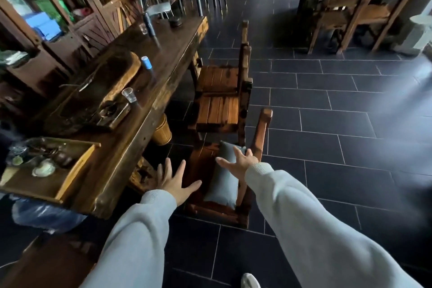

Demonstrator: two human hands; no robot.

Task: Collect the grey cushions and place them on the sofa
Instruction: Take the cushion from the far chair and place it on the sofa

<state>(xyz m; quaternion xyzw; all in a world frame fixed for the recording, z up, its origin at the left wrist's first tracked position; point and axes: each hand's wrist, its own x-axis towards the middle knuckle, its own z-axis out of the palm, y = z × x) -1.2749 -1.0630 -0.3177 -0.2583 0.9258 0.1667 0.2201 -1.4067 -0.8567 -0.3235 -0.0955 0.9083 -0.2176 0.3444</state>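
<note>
A grey cushion (223, 180) stands on edge against the back of the nearest wooden chair (217, 213), in the lower middle of the head view. My right hand (238, 161) is spread open over the cushion's top end, fingers apart, holding nothing. My left hand (174, 180) is also spread open, just left of the cushion above the chair's seat, apart from it. Both arms wear pale grey sleeves. No sofa is in view.
A long dark wooden table (131, 105) runs along the left, carrying glasses, a blue can (146, 62) and a tea tray (53, 170). Two more wooden chairs (222, 91) stand in a row beyond. Dark tiled floor (339, 124) lies open to the right. Another table with chairs stands at the far right.
</note>
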